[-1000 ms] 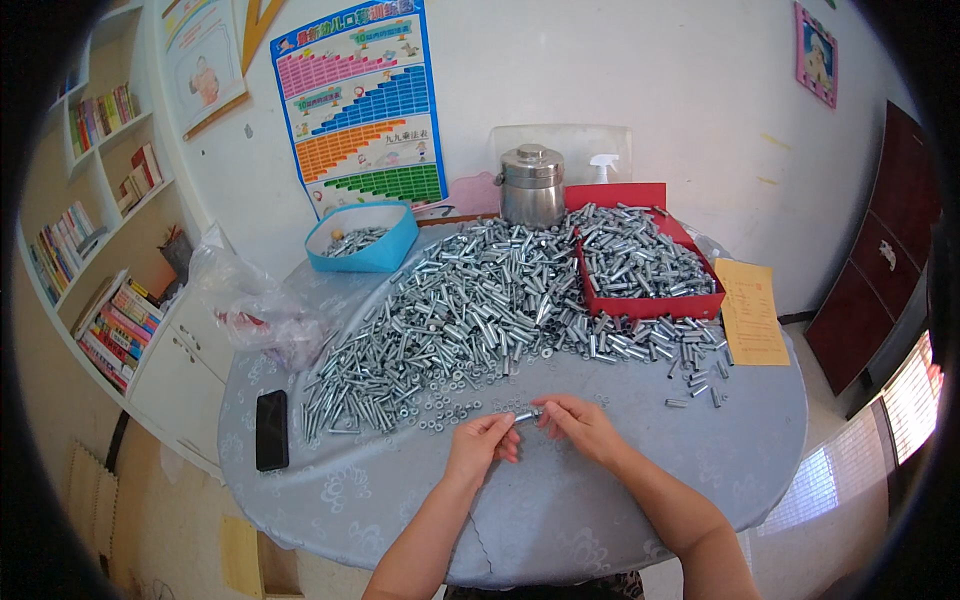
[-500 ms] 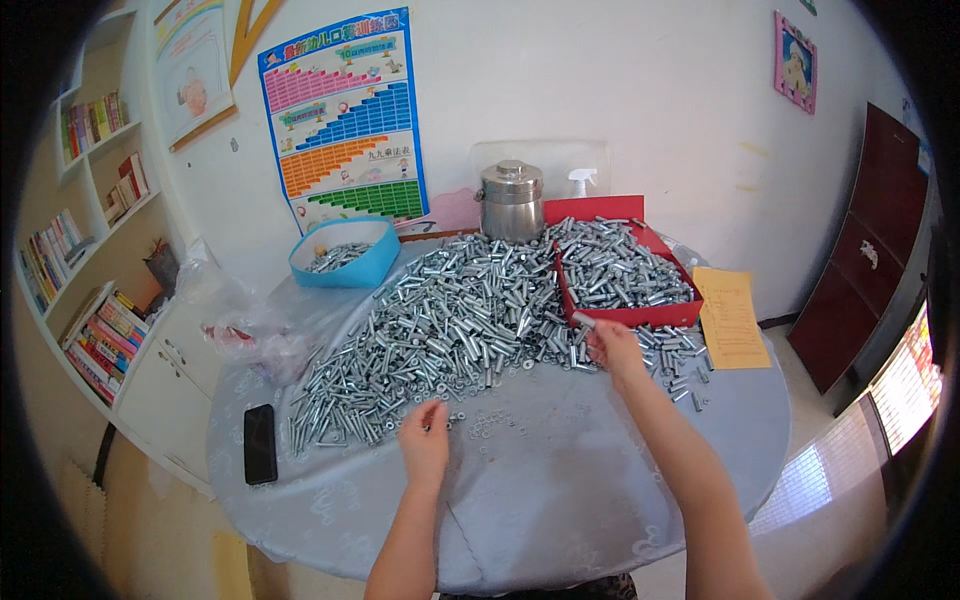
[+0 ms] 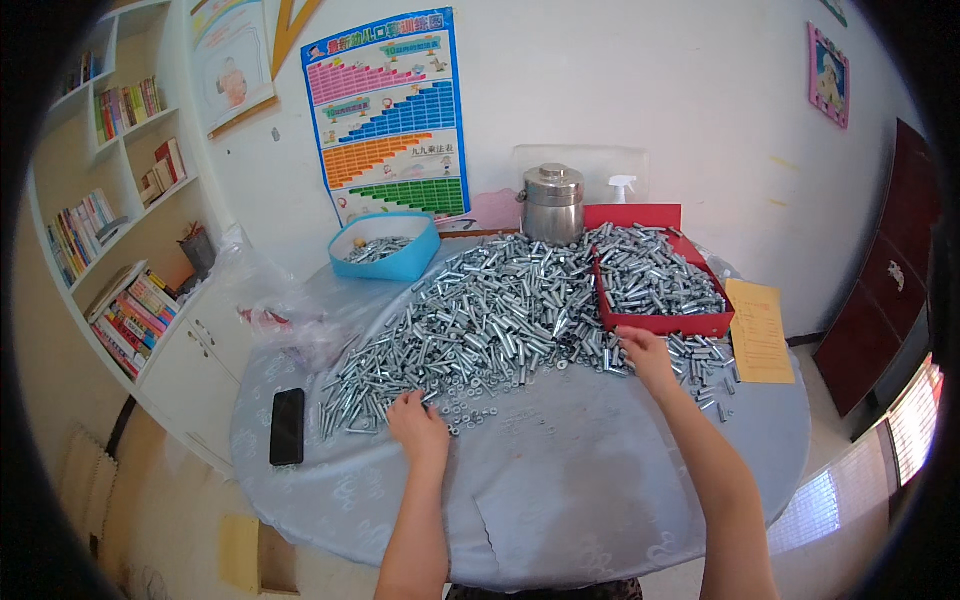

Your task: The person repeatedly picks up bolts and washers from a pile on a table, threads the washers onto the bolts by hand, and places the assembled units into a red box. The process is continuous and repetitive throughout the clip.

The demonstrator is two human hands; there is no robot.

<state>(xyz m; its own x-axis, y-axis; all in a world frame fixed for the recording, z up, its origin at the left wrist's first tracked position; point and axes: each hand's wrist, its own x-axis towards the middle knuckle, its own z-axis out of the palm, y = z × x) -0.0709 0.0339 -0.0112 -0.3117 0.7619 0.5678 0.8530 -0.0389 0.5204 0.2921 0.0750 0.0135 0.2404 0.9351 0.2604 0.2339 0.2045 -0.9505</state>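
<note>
The heap of silvery bolts (image 3: pixel 500 315) fills the middle of the frame, spreading from the centre down toward the lower left, with loose small nuts (image 3: pixel 470 410) scattered along its near edge. The left hand (image 3: pixel 418 428) lies palm down at that near edge, fingers curled among the nuts and bolt ends; whether it pinches a piece cannot be told. The right hand (image 3: pixel 645 355) reaches right of centre to the bolts just in front of the red tray (image 3: pixel 665 322), fingers bent over them, and what it grips, if anything, is hidden.

The heap slopes loosely, so I judge that pulling one bolt from its foot could let others roll across the smooth grey surface (image 3: pixel 600 480) and off its round rim. The bolts right of the tray lie near the rim and the yellow paper (image 3: pixel 760 330); a sweep of the right forearm could knock them off. The black phone (image 3: pixel 287 426) at lower left sits just beside the heap's tail and could be scratched by sliding metal. The blue bowl (image 3: pixel 385 245) and steel pot (image 3: pixel 552 202) stand well behind
</note>
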